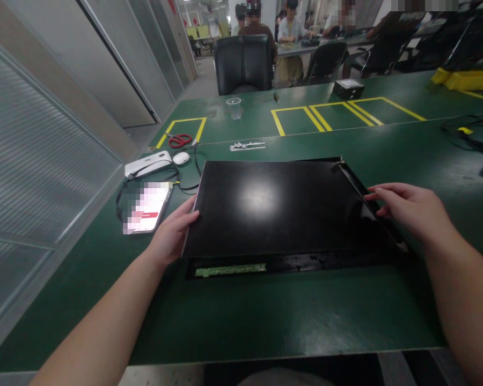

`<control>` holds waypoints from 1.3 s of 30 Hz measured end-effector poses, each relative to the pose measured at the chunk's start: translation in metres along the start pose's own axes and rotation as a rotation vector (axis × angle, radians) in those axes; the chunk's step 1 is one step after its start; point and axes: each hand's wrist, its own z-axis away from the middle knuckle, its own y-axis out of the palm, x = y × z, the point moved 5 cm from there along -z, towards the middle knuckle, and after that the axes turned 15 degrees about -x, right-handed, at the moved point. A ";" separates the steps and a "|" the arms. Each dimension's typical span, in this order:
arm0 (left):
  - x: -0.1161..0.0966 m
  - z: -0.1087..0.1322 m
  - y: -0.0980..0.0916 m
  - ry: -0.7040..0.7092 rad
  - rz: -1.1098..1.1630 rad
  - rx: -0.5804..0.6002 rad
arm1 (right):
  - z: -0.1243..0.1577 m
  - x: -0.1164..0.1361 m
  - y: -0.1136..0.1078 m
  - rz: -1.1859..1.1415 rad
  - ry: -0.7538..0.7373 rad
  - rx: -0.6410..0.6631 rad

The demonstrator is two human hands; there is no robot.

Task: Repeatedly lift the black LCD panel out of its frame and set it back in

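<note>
A dark glossy display panel point(241, 214) lies over a black frame point(314, 262), with its left side tilted up. My left hand point(173, 230) is closed on the panel's left edge, thumb on top and fingers beneath. At the opposite side, my right hand point(410, 206) has its fingers pinched at the right rim of the black frame; exactly how they grip is partly hidden. Along the near side of the frame, a green circuit board strip point(230, 270) shows below the panel.
On the left of the green table point(265, 316) are a lit phone point(148, 208), a white device point(148, 164), a white mouse point(181, 158), cables and red scissors point(180, 140). Farther back stand a plastic cup point(234, 108) and a black box point(348, 88). People sit beyond.
</note>
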 end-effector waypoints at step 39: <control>0.011 0.001 0.003 0.048 -0.063 0.074 | -0.015 -0.018 0.004 0.248 -0.084 0.032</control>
